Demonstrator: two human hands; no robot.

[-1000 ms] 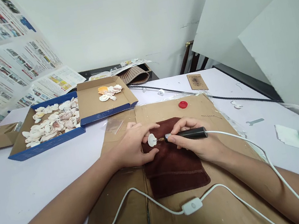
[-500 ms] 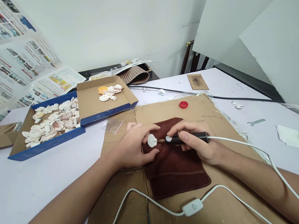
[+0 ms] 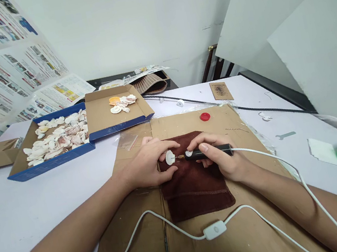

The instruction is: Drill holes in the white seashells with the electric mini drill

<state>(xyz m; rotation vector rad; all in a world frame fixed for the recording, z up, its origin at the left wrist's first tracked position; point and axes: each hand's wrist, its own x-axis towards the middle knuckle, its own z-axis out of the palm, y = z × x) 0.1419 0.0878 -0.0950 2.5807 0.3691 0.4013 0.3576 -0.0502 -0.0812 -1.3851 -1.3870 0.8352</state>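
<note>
Since the frame of one second ago, the thumb of the right hand [image 3: 232, 167] is shifted back along a slim, black, cylindrical power tool [image 3: 223, 149], away from its tip, and the curled fingers are now exposed beneath the barrel; a small, white, ribbed, fan-shaped seashell [image 3: 170, 157] is kept in nearly the same spot.

The tool is pinched between the right thumb and fingers, the index fingertip being laid beside a pale round mark near the front; a thin bit in a brass-coloured collet [image 3: 181, 157] is pointed left, its end overlapping the shell, though contact cannot be told. The thumb and index finger of the left hand [image 3: 146, 164] are spread, with the shell framed between them; whether it is gripped by the fingers curled behind cannot be told.

The shell is held or rested above a dark brown cloth [image 3: 195, 186]; the cloth is spread on flattened brown cardboard [image 3: 220, 123], by which part of a white bench [image 3: 9, 223] is covered; a white cable with an inline switch [image 3: 215, 230] is looped across the cardboard; at the left, many pale shells [image 3: 56, 139] are heaped in a blue-sided cardboard box [image 3: 52, 167].
</note>
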